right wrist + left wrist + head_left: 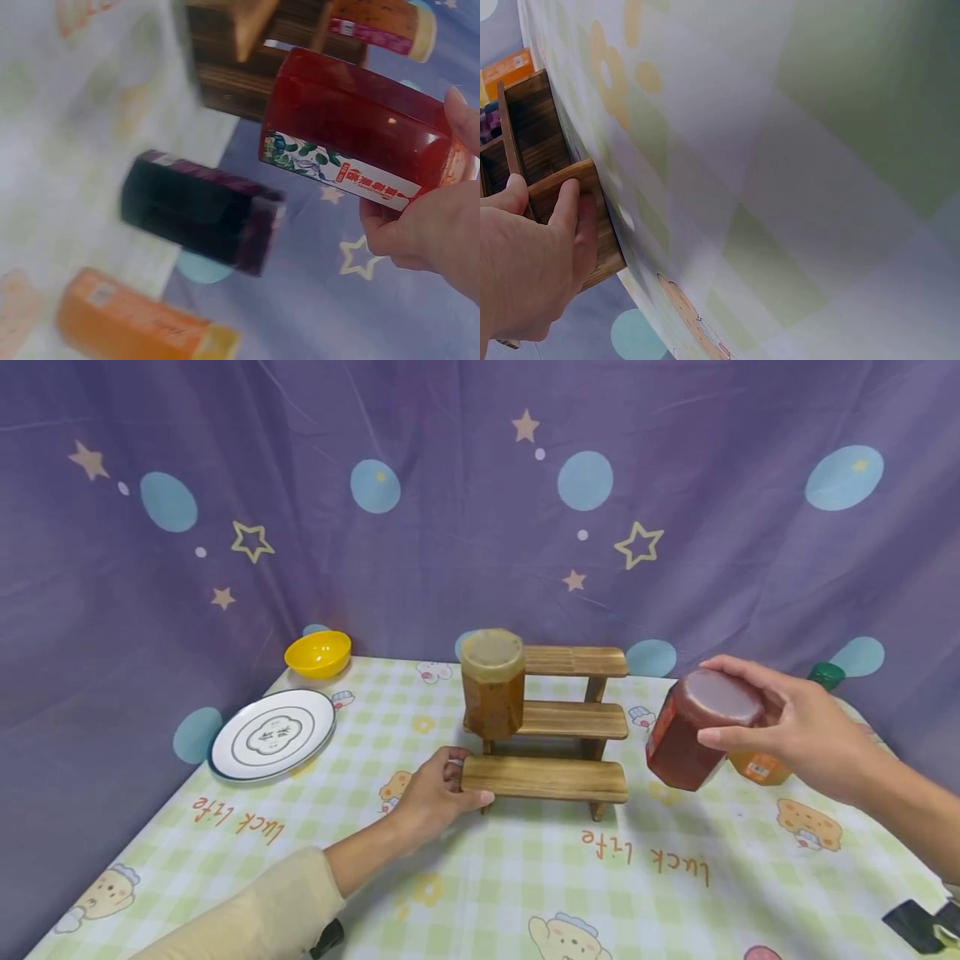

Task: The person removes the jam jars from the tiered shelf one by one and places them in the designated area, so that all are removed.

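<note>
A three-tier wooden shelf rack [543, 777] stands mid-table. My left hand [438, 793] grips the left end of its lowest board, thumb at the front edge; the left wrist view shows the fingers against the board's underside [607, 240]. On the middle tier, at the left, an amber jam jar [492, 702] stands upright with a pale lid. To the right of the rack, my right hand [802, 727] holds a red jam jar [684, 747] by its lid end, raised and slightly tilted. Its printed label [337, 171] shows in the right wrist view.
An orange jar [761, 768] is partly hidden behind my right hand, and a green top [827, 674] shows beyond it. A dark jar [202, 210] stands nearby in the right wrist view. Left on the table are a white plate [225, 760] and a yellow bowl [318, 656].
</note>
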Demonstrator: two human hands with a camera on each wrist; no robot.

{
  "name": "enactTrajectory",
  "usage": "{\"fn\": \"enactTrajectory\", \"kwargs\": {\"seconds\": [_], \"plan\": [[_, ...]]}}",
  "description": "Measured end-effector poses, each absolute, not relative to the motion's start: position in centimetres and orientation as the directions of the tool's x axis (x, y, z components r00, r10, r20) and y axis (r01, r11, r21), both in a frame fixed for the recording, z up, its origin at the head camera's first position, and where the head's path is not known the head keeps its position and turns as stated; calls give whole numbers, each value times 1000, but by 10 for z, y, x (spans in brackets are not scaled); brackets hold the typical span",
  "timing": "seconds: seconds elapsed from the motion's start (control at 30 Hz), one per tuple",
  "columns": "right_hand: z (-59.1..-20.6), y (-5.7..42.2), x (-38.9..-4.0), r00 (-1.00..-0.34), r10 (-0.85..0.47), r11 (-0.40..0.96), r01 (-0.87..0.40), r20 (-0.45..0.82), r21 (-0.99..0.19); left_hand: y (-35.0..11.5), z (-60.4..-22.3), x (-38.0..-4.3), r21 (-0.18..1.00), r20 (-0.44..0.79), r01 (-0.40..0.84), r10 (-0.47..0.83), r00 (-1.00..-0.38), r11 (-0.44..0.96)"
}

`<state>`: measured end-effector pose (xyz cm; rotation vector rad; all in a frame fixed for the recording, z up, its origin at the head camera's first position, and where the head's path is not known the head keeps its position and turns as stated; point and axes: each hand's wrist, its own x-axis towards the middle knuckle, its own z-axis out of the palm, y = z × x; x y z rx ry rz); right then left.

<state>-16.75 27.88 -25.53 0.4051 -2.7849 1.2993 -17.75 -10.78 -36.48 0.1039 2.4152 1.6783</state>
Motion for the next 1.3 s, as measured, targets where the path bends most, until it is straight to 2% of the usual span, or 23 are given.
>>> {"fn": "enactTrajectory", "kwargs": {"seconds": [0.23, 0.5, 0.73, 1.3], "plan": [[-287, 292, -162, -950, -246, 532, -298, 192, -793, -107, -366, -178, 934, -121, -55, 167, -978, 353], [-313, 302, -162, -944, -275, 536, -307, 181, -786, -107, -367, -177, 934, -132, -69, 161, -978, 352], [-323, 311, -163, -961, -228, 613, -264, 153, -745, -107, -366, -177, 933, -126, -62, 162, -979, 355], [-339, 315, -163, -956, -231, 602, -288, 183, -745, -106, -366, -178, 936, -120, -61, 152, -981, 346]]}}
